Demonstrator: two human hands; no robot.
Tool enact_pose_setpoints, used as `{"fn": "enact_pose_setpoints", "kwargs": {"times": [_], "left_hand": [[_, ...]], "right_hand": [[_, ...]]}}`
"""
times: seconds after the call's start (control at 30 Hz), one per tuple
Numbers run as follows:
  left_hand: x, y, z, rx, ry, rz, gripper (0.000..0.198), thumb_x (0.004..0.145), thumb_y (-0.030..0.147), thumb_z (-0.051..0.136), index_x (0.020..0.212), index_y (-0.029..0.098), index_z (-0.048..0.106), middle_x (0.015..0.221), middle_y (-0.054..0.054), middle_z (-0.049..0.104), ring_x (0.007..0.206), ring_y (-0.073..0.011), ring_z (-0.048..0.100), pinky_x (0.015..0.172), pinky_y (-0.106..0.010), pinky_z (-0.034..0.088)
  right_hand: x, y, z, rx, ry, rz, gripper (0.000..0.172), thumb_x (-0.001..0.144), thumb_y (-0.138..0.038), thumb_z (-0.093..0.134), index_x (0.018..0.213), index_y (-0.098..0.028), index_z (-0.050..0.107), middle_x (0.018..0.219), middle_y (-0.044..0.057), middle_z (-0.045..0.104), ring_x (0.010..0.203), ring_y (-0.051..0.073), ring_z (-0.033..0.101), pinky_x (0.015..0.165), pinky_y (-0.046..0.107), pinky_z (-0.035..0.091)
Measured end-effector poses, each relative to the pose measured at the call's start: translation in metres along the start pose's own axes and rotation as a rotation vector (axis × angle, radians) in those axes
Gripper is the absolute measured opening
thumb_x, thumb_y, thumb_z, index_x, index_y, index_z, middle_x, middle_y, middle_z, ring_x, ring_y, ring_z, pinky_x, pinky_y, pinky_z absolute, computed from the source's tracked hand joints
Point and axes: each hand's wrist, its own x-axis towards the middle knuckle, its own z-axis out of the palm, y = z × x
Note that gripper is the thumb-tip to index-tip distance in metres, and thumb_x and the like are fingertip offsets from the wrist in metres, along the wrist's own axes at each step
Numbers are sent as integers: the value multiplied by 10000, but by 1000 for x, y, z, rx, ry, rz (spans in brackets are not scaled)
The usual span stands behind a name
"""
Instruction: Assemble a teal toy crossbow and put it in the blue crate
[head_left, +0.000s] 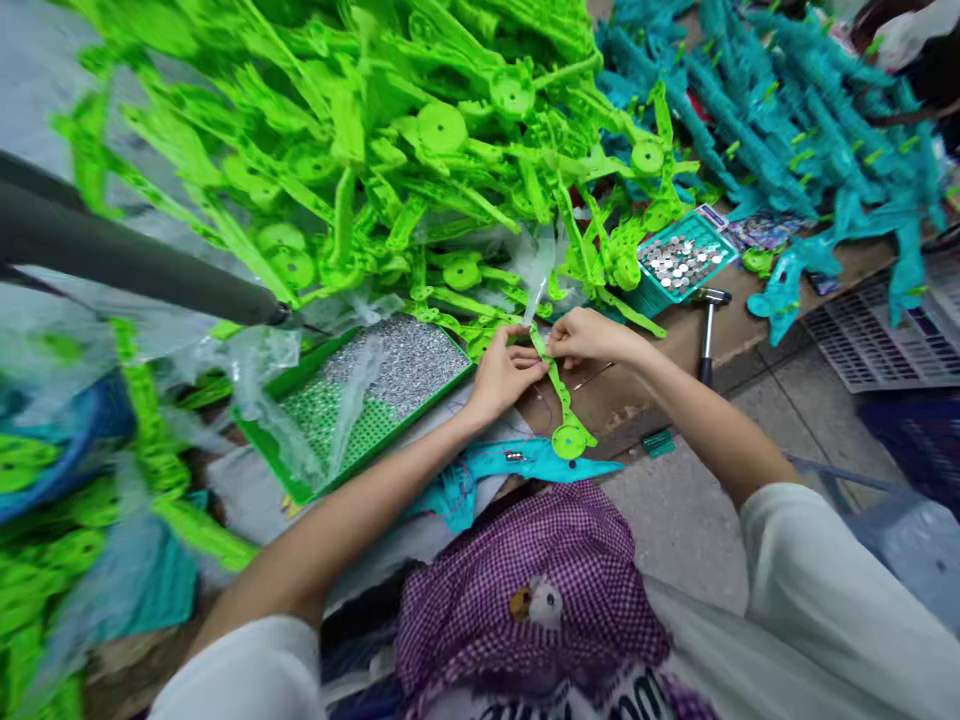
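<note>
A long lime-green plastic part (556, 382) with a round disc at its near end hangs between my hands. My left hand (504, 374) has its fingers closed on the part's left side near the top. From the other side, my right hand (589, 337) pinches it close to its upper end. Just below lies a teal plastic shell (536, 460), shaped like a toy gun half, with a small metal spring-like piece and thin wires on it. The fingertips cover some of the green part's edge.
A green tray (375, 452) of small metal pieces sits left of my hands. Lime-green parts (330, 150) pile up behind, teal shells (795, 110) at back right. A teal basket (679, 262) holds silvery discs beside a hammer (708, 330). A dark pole (142, 245) juts in from the left.
</note>
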Motion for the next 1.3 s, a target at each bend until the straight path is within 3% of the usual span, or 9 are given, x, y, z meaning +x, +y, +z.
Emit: {"fn": "enact_pose_setpoints", "kwargs": {"times": [0.17, 0.5, 0.73, 0.93, 1.13, 1.3], "left_hand": [[1, -2, 0, 11, -22, 10, 592, 553, 181, 816, 1021, 206, 453, 713, 53, 686, 697, -158, 715, 673, -265, 562], [-1, -1, 0, 33, -15, 25, 573, 555, 177, 809, 1000, 197, 448, 731, 29, 682, 700, -177, 709, 705, -304, 556], [0, 0, 2, 38, -8, 32, 552, 547, 200, 798, 980, 208, 455, 721, 41, 685, 695, -171, 717, 669, -275, 555], [-1, 1, 4, 92, 34, 24, 517, 557, 153, 751, 980, 203, 456, 710, 51, 663, 662, -144, 696, 625, -230, 522], [1, -2, 3, 93, 30, 37, 527, 552, 169, 764, 985, 201, 464, 713, 45, 668, 670, -160, 703, 653, -263, 544], [1, -4, 4, 86, 29, 51, 519, 550, 174, 763, 972, 210, 464, 698, 60, 657, 665, -146, 699, 629, -242, 533]], "right_hand": [[2, 2, -1, -62, -6, -12, 129, 817, -195, 621, 793, -112, 716, 536, -7, 658, 574, 114, 665, 563, 165, 458], [11, -27, -9, -397, -79, 26, 52, 777, -171, 688, 759, -137, 722, 576, 28, 688, 683, 178, 696, 702, 246, 493], [6, 1, -2, -44, 12, -40, 106, 803, -207, 717, 757, -142, 647, 481, -44, 597, 498, 116, 631, 553, 200, 475], [4, 11, -4, 243, -78, -78, 114, 818, -91, 651, 722, -144, 621, 530, -48, 621, 540, 101, 642, 580, 204, 519], [4, 9, 4, 203, 28, -112, 168, 785, -44, 669, 797, -164, 552, 495, -89, 574, 442, 90, 588, 484, 183, 463], [13, 4, 3, 114, -43, -15, 206, 794, -60, 675, 713, -175, 525, 450, -62, 570, 443, 121, 608, 474, 200, 484]]}}
